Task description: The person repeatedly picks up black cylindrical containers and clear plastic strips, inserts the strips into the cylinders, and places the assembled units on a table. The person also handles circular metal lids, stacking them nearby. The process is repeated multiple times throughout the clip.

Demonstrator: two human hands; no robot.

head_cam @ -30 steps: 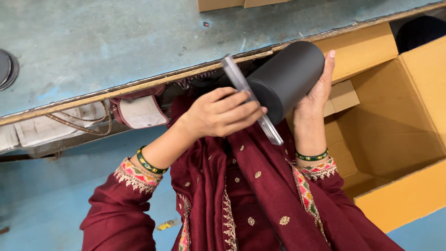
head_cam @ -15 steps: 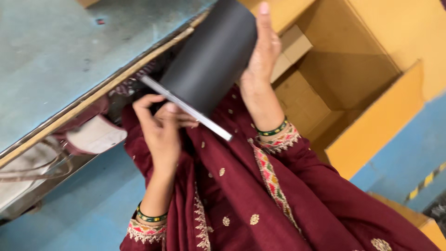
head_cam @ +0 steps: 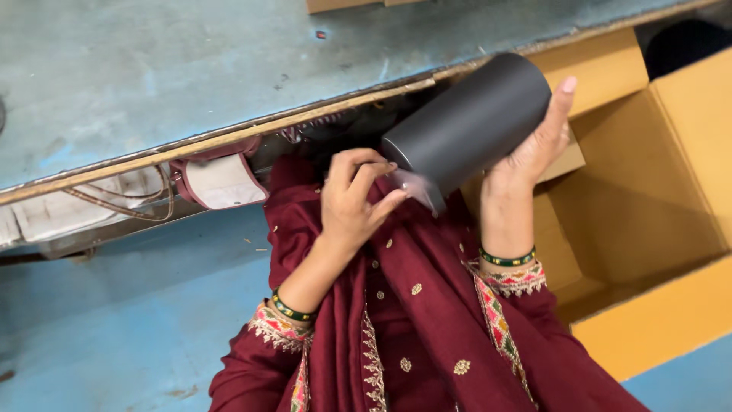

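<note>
Matte-black cylinder [head_cam: 473,118] cupped by right hand [head_cam: 534,149], left hand [head_cam: 352,200] pinching its lower end, above open yellow carton [head_cam: 656,320].

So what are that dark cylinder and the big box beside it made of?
The cylinder, held in the right hand, looks like matte dark grey plastic or coated metal: smooth, even, with only a soft sheen. I can't tell which. The box looks like plain brown corrugated cardboard: dull, with folded flaps and thick edges.
</note>
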